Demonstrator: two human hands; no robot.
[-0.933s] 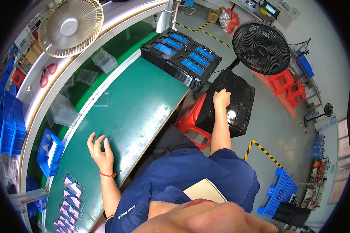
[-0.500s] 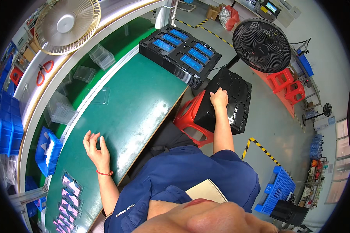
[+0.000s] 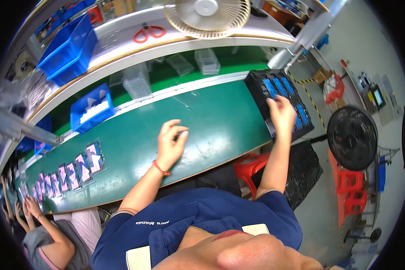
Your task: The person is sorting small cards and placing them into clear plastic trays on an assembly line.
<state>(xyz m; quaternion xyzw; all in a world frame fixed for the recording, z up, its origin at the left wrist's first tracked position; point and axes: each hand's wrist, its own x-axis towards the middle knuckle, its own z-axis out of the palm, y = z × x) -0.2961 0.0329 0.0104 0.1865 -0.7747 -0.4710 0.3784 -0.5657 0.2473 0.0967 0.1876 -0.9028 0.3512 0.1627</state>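
My left hand (image 3: 172,144) hovers over the green tabletop (image 3: 211,117), fingers loosely curled and apart, with nothing in it. A red cord circles that wrist. Farther right, my right hand (image 3: 282,114) is over the stack of black trays (image 3: 261,92) at the table's right end. Its fingers are bent and apart, with no object visible in them. Whether they touch the top tray cannot be made out. Blue flat pieces (image 3: 287,84) lie in the top tray's pockets; my hand and forearm hide part of them.
Pink-and-dark flat pieces (image 3: 72,175) lie in a row at the left. A blue bin (image 3: 93,110) with white pieces and stacked clear plastic trays (image 3: 137,81) line the back. Black trays (image 3: 303,173) sit on a red stool (image 3: 247,166). Another person's hands (image 3: 30,207) are far left.
My view has swung left. My right hand has left the black trays on the stool and is now over the tray stack on the table. My left hand remains above the tabletop.
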